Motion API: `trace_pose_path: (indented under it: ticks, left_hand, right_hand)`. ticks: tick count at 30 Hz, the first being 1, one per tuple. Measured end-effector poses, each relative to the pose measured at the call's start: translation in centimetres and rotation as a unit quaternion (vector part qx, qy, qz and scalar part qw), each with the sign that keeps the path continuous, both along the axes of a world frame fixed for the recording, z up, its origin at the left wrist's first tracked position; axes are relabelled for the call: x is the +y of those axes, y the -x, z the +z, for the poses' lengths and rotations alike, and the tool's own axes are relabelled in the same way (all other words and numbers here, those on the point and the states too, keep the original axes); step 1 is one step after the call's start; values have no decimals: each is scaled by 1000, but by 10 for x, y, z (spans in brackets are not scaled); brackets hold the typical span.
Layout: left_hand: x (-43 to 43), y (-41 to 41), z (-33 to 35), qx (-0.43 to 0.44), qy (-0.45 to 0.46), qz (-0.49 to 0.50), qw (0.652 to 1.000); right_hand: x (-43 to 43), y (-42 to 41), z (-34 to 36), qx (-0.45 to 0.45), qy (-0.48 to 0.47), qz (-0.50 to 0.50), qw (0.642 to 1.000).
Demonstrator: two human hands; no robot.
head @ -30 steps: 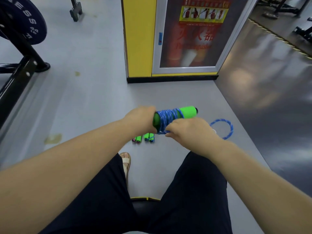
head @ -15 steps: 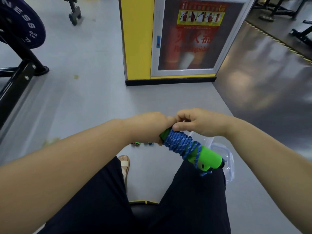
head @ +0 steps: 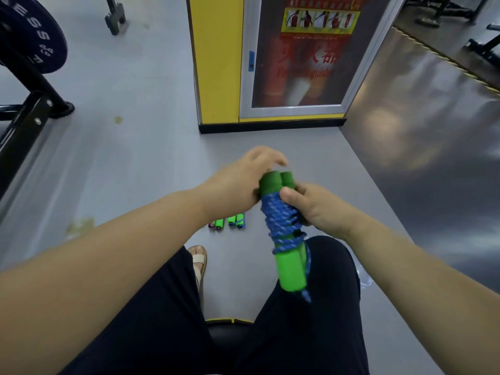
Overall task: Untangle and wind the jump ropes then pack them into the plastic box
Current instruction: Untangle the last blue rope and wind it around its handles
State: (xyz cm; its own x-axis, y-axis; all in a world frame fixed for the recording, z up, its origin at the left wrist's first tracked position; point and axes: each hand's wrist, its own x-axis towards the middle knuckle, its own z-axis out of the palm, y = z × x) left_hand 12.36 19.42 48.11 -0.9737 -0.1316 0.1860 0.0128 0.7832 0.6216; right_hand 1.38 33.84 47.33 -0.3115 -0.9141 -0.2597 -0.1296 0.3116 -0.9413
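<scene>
Jump rope (head: 281, 221) gripped at its windings by right hand (head: 320, 209); ends protrude.

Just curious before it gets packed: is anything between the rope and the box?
Yes. The right hand holds the rope over the right thigh, which hides all but a clear edge of the box beside it.
</scene>
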Motion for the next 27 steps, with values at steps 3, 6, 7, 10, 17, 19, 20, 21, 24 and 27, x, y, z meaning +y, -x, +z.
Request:
trace_pose_path:
  ticks: [3, 6, 7, 10, 17, 19, 20, 21, 24, 27]
  left_hand:
    - [5, -9, -14, -57, -311, 146, 938]
    - [30, -12, -27, -115, -428, 191, 876]
    - [38, -10, -32, -98, -423, 200, 878]
    - [44, -5, -39, -54, -372, 232, 897]
    - [16, -18, -34, -64, -452, 131, 880]
    - [16, -18, -30, -52, -490, 104, 864]
    - [15, -18, -28, -45, -510, 92, 854]
    - [13, -18, -26, -39, -529, 80, 844]
    - [10, -23, -22, -32, -575, 33, 817]
    - [11, -24, -21, -29, -591, -8, 806]
  right_hand:
    - [-5, 4, -11, 74, 57, -130, 987]
    - [-11, -4, -25, 84, 84, -197, 973]
    - [-14, -10, -28, 71, 91, -202, 973]
    - [-19, -21, -34, 54, 91, -205, 973]
    - [-6, 1, 4, 256, -55, -8, 965]
    - [-4, 5, 10, 233, -29, -4, 972]
    - [-2, 5, 12, 188, -6, -16, 982]
    - [-1, 6, 13, 135, 18, -24, 990]
    - [8, 11, 14, 15, 51, 3, 999]
    - [17, 13, 10, -73, 83, 23, 994]
